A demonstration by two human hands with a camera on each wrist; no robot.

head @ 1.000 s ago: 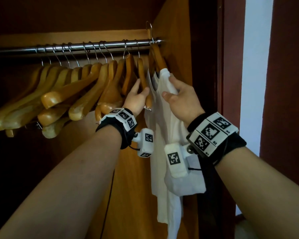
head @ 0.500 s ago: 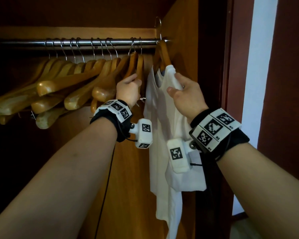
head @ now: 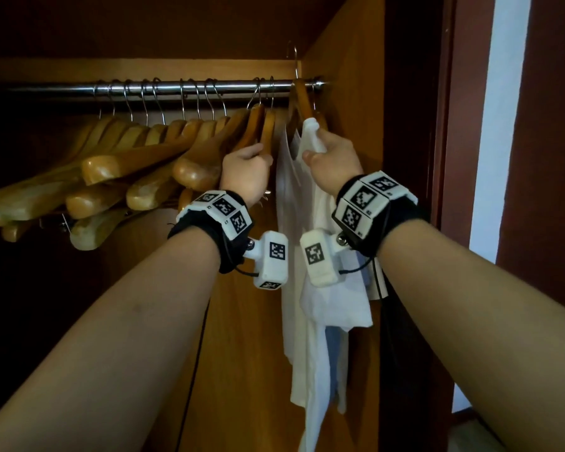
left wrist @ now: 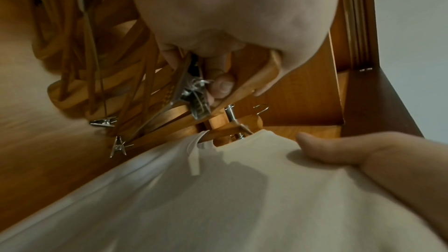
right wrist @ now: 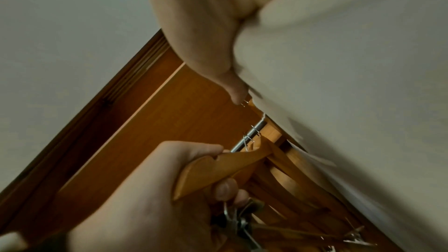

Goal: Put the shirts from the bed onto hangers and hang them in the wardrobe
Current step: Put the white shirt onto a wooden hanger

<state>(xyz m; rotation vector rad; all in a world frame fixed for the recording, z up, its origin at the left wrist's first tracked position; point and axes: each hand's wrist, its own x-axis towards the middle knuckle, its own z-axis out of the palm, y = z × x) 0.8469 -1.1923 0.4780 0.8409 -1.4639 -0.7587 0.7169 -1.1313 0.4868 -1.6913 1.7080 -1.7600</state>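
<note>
A: Where were the fingers, starting at the tips?

B: The left hand (head: 246, 172) had its fingers curled round the lower end of a bare curved wooden hanger (head: 264, 132); the right wrist view showed that hanger's notched end lying in the palm. The right hand (head: 332, 158) pinched the shoulder of the white cotton T-shirt (head: 310, 288), thumb on one side and fingers round the other, with the wooden hanger under the cloth (head: 302, 99).

A: And the shirt itself?

B: At the right end of the chrome wardrobe rail (head: 177, 88), just beside the orange-brown wardrobe side panel (head: 346, 93). Its hanger's hook reached up at the rail there, but whether it was fully seated I could not tell.

A: So how would the step be done well?

B: I'd judge the left hand's job was to hold the bare hangers leftward along the rail, keeping a gap. The right should have checked the hook over the rail, then smoothed the shoulder square on the hanger before letting go, lest the shirt slide off.

A: Risks?

B: The metal clips (left wrist: 103, 122) below the bare hangers could snag the cloth.
</note>
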